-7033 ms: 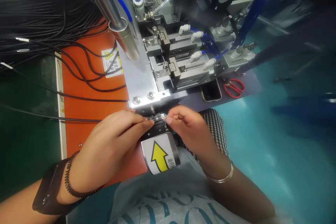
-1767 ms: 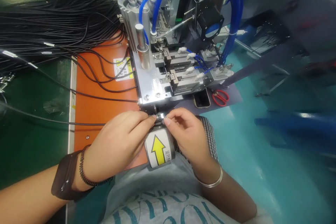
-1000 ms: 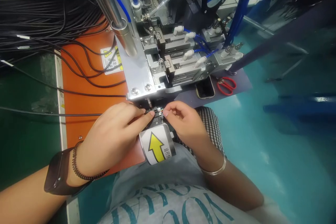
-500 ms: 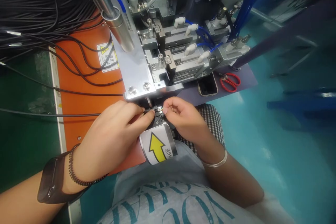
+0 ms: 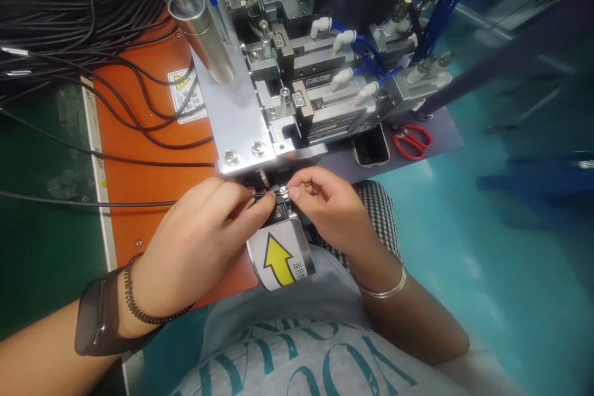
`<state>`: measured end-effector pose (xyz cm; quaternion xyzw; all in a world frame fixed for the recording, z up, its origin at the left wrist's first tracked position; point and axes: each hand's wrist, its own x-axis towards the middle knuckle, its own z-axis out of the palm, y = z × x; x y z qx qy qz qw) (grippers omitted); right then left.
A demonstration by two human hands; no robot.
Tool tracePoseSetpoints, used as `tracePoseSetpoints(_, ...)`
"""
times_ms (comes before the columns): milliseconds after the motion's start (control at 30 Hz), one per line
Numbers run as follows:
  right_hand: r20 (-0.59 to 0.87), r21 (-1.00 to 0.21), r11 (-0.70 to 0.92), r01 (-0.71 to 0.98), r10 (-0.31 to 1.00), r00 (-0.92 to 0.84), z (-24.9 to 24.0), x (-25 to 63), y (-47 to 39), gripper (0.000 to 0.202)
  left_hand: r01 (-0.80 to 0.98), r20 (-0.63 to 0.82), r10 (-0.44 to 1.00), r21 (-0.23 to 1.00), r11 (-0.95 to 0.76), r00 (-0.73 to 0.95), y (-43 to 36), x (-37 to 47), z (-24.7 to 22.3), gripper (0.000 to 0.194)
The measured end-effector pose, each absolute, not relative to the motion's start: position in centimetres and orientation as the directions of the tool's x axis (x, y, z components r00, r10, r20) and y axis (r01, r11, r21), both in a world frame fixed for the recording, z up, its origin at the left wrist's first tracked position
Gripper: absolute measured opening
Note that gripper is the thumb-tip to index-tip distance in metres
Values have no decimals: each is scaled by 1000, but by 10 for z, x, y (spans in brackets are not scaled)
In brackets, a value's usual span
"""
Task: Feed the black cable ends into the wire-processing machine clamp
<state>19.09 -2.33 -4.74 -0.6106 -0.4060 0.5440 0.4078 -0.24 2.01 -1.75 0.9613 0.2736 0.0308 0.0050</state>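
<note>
Fingers (image 5: 309, 177) of the right hand (image 5: 336, 213) were pinched together on a small bright tip (image 5: 284, 191) over a black fixture (image 5: 279, 214), just beyond the yellow-arrow label (image 5: 278, 260). The left hand (image 5: 188, 241) lay close on the left; whether its fingers gripped or merely pressed could not be told. From the left, a black cable (image 5: 134, 203) crossed the orange counter (image 5: 139, 182) and vanished under that hand (so any link with the tip was hidden). Good handling probably called for a steady left hand, a light right pinch and no tugging. Separate strands were too small to make out, and the cable heap (image 5: 51, 6) was cut off at the left edge.
</note>
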Motion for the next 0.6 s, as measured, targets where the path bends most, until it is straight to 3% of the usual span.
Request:
tracePoseSetpoints(267,-313,-941,-324,99,943,115,-42,188,-23,7,523,68,522,16,-852,850,18,-5,-20,40)
tracePoseSetpoints(600,-449,-893,-449,-21,893,-9,-46,189,-15,6,526,7,527,-78,-847,850,10,5,-10,50)
